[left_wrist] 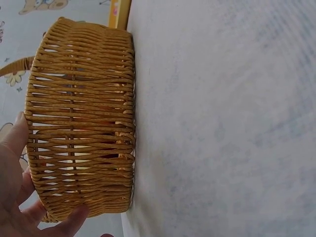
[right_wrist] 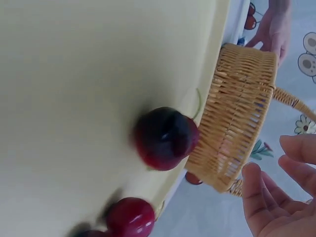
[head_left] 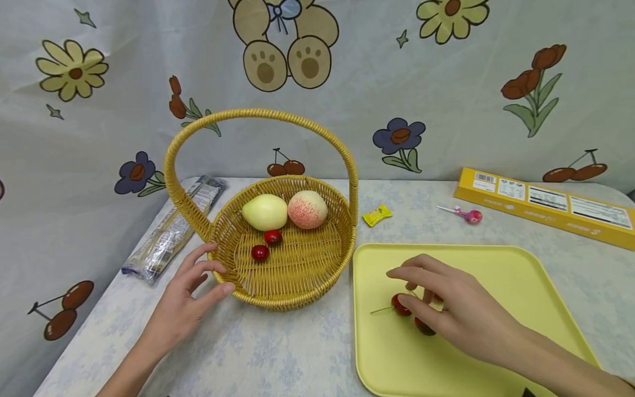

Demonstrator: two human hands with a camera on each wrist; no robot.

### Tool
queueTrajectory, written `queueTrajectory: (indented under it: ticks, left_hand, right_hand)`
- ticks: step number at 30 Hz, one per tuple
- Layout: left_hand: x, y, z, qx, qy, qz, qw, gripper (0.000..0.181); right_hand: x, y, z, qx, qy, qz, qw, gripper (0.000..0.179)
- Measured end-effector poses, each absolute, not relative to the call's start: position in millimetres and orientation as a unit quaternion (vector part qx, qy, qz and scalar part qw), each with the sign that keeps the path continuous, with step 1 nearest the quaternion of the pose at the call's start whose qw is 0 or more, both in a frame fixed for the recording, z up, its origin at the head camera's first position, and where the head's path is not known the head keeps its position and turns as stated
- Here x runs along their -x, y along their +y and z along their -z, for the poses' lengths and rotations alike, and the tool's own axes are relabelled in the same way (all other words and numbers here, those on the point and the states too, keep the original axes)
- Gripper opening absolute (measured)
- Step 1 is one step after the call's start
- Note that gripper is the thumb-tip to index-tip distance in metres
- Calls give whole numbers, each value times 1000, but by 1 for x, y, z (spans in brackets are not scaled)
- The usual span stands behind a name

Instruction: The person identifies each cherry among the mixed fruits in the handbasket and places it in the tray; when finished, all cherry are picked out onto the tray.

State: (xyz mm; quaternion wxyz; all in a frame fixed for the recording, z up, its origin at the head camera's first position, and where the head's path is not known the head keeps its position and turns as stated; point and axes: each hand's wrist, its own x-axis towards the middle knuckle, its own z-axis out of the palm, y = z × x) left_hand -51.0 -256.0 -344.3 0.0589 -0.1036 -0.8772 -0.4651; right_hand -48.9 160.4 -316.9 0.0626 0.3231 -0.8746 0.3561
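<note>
My left hand (head_left: pixel 186 306) touches the near left rim of a yellow wicker basket (head_left: pixel 292 298), thumb and fingers spread along it. In the left wrist view, the thumb lies at the rim and the fingers at the basket's side (left_wrist: pixel 84 118). Inside the basket lie a pale yellow-green fruit (head_left: pixel 267 213), a peach (head_left: pixel 307 210) and two red cherries (head_left: pixel 260 253). Over a yellow tray (head_left: pixel 476 256) hovers my right hand (head_left: pixel 458 309), its fingers loosely bent and holding nothing. Below it are several cherries (right_wrist: pixel 131 217), some with stems, partly hidden by the hand in the head view.
Behind the tray lie a yellow-wrapped candy (head_left: pixel 377 215), a pink lollipop (head_left: pixel 468 215) and a long yellow box (head_left: pixel 545 207). Left of the basket is a clear plastic packet (head_left: pixel 173 231). The basket's tall handle (head_left: pixel 263 113) arches above it. A patterned cloth (head_left: pixel 317 138) hangs behind.
</note>
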Motion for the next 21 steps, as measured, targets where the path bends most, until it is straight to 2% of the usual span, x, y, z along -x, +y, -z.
queueTrajectory:
  ticks: [13,21]
  left_hand:
    - [52,-257,345,110,-876,465,64,17]
    - [52,-257,346,109,-876,465,65,16]
  right_hand:
    - [90,96,295,-405,-842,-348,79,26]
    - [129,50,284,-449,-846,-288,-21,33]
